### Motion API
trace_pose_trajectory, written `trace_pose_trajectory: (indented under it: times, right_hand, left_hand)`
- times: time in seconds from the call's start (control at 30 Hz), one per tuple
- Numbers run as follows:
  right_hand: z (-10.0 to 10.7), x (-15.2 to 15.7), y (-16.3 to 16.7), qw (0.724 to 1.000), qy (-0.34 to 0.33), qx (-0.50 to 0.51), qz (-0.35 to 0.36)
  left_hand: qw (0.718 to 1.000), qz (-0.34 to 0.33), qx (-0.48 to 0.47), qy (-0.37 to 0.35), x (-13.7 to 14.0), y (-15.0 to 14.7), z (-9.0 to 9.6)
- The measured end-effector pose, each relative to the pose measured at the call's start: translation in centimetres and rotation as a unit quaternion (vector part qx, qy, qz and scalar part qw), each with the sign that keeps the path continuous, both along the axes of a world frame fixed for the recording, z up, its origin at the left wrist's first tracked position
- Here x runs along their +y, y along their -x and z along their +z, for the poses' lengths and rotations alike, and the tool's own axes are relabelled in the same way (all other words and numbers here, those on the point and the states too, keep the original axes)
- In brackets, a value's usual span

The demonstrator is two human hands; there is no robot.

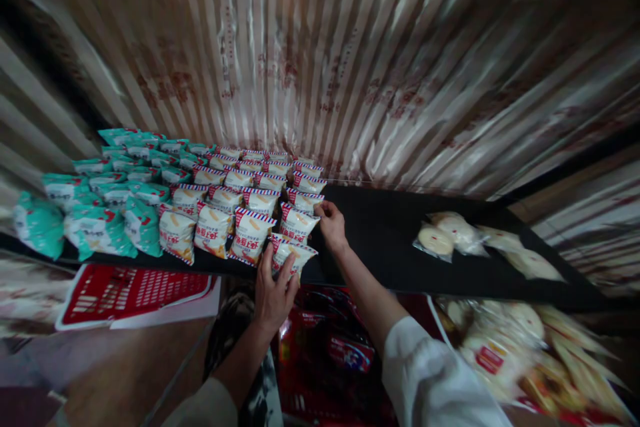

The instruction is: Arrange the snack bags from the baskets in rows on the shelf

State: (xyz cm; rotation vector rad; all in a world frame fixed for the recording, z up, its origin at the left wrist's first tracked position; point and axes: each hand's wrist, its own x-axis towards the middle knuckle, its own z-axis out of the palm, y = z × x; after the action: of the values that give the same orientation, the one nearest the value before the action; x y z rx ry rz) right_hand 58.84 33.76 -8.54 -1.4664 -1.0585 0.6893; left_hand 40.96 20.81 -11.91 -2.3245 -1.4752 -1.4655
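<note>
White snack bags (253,235) with red print and striped top edges stand in rows on a black shelf (370,233). At the front right corner of these rows, my left hand (275,290) grips a snack bag (293,253), fingers curled over its front and side. Just behind it, my right hand (331,223) is closed in a pinch by the right edge of another white snack bag (304,201). Its fingertips touch that bag's corner. Teal snack bags (103,230) fill the left part of the shelf, beside the white ones.
Clear packets with pale round contents (447,237) lie on the shelf's right side. Below the shelf are a red basket (135,293), a dark red container with packages (345,353) and a box of clear-wrapped goods (500,347). A striped curtain (320,67) hangs behind.
</note>
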Motion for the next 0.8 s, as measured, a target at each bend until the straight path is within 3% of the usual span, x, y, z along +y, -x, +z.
trace_pose_trajectory:
  times: [0.17,0.27,0.4,0.8]
  right_hand:
    - [1.9,-2.0,0.4,0.998,-0.021,-0.007,-0.052]
    - [2.9,-3.6,0.9,0.999,-0.037,-0.036,-0.016]
    - [2.7,-4.7,1.5,0.993,-0.028,-0.101,0.048]
    - [3.9,-3.8,0.2,0.994,-0.005,-0.082,0.074]
  left_hand:
    - [1.0,0.005,-0.004,-0.003,0.0,-0.2,0.0]
    - [1.0,0.009,-0.009,-0.009,0.0,-0.2,0.0]
    - [1.0,0.014,-0.011,-0.012,0.0,-0.3,0.0]
    - [1.0,0.016,-0.008,-0.013,0.3,-0.1,-0.5]
